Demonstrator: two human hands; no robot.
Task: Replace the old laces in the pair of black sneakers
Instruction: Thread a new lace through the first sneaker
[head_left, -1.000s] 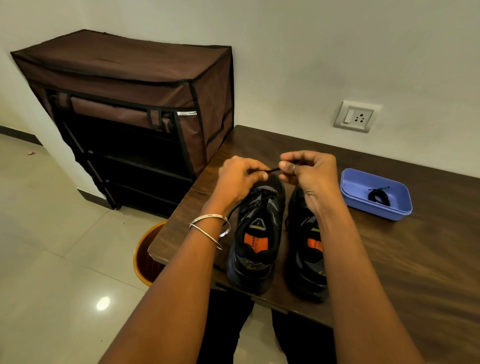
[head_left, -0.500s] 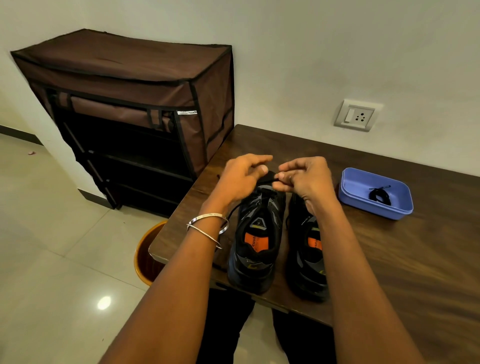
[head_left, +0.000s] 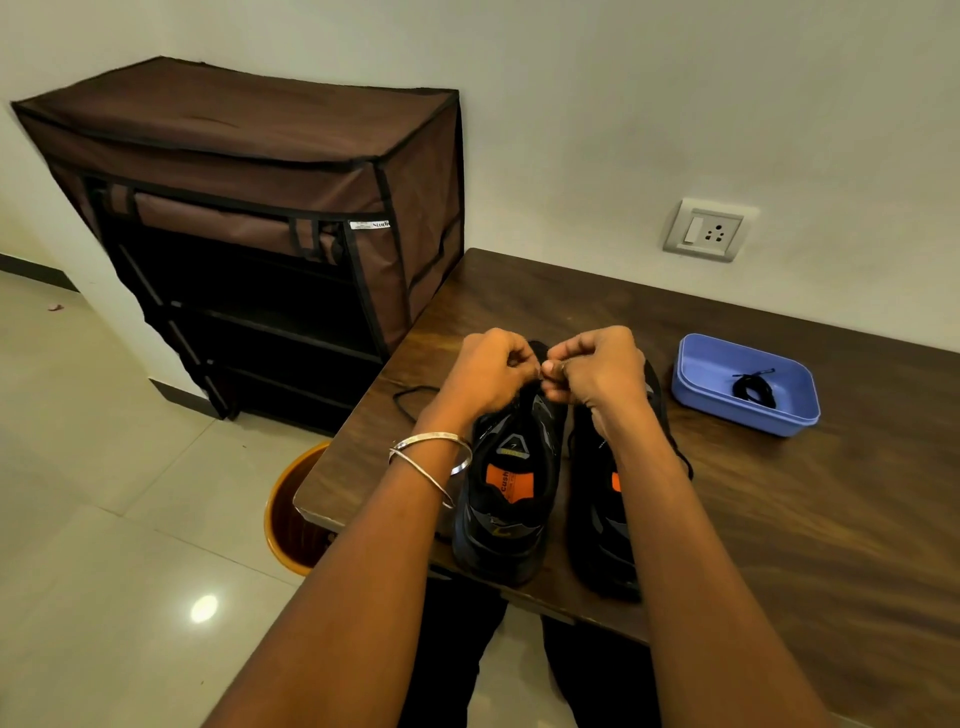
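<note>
Two black sneakers with orange insole labels stand side by side at the near edge of the dark wooden table (head_left: 779, 519), toes pointing away. Over the toe end of the left sneaker (head_left: 511, 488), my left hand (head_left: 485, 374) and my right hand (head_left: 597, 369) meet, fingers curled, pinching a black lace between them. A loop of that lace (head_left: 410, 397) trails onto the table to the left. My right forearm partly covers the right sneaker (head_left: 597, 519). A coiled black lace (head_left: 753, 387) lies in the blue tray (head_left: 696, 384).
A brown fabric shoe rack (head_left: 260, 223) stands against the wall left of the table. An orange bin (head_left: 291, 514) sits on the tiled floor by the table's left corner. A wall socket (head_left: 706, 231) is above the table's back edge.
Both hands have dropped lower and come closer together over the left sneaker's toe end; the lace stretch seen between them a second ago is now hidden between the fingertips.
</note>
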